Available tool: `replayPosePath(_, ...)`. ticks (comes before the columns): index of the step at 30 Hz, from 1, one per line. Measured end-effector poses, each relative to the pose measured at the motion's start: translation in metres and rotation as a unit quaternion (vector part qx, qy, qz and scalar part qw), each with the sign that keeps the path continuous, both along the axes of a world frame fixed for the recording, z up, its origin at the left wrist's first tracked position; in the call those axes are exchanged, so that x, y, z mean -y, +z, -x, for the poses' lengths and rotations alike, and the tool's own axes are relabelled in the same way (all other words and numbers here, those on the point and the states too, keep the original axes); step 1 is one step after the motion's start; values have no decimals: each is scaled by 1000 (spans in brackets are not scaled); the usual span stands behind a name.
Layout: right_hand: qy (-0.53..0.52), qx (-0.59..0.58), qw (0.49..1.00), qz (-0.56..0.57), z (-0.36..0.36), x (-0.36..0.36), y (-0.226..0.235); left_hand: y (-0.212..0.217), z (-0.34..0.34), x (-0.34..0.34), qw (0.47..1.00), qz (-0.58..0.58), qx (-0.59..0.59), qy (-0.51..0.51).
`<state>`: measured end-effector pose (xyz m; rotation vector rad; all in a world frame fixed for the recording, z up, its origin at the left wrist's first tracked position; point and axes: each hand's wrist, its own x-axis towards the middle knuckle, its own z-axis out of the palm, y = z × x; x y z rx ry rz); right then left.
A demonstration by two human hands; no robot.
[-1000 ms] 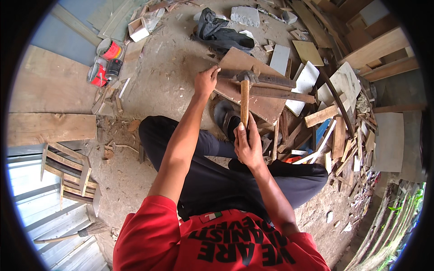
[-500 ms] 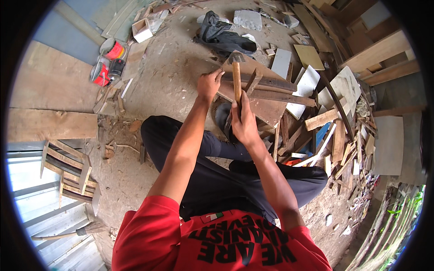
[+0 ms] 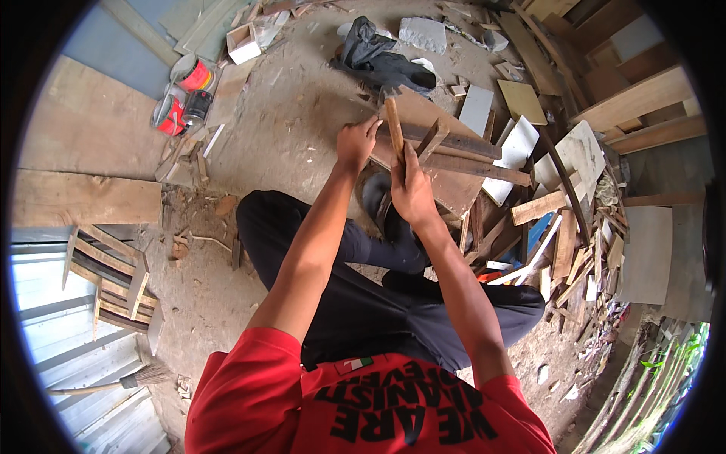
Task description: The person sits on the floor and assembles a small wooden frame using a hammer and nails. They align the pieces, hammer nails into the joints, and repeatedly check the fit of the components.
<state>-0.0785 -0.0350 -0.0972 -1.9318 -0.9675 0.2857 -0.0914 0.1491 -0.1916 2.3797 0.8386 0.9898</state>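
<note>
Nearby, scrap planks (image 3: 529,208) crowd hammer (image 3: 395,129)

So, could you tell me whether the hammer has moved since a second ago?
Yes. The hammer in the right hand has swung up and away from the person, its head now near the dark cloth, past the far edge of the brown board.

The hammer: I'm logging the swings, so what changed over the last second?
The right hand raised the hammer: its wooden handle, upright a second ago, now tilts up and away, head high above the brown board. The left hand stayed pressed on the board's edge. The scrap wood pile is unchanged.
</note>
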Motion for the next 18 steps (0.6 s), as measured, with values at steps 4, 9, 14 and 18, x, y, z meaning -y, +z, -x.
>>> replayPosePath(4,6,-18,999,26,3,-3,15,-11,-1,-3,999,-32,40,5)
replayPosePath(9,5,-12,999,46,-4,-3,10,-10,-3,-2,998,-56,20,-4)
replayPosePath(14,15,23,1000,-16,-5,-2,1,-12,-5,-1,998,-48,49,1)
replayPosePath(18,18,-1,999,28,-5,-4,14,-8,0,-1,1000,-10,6,4)
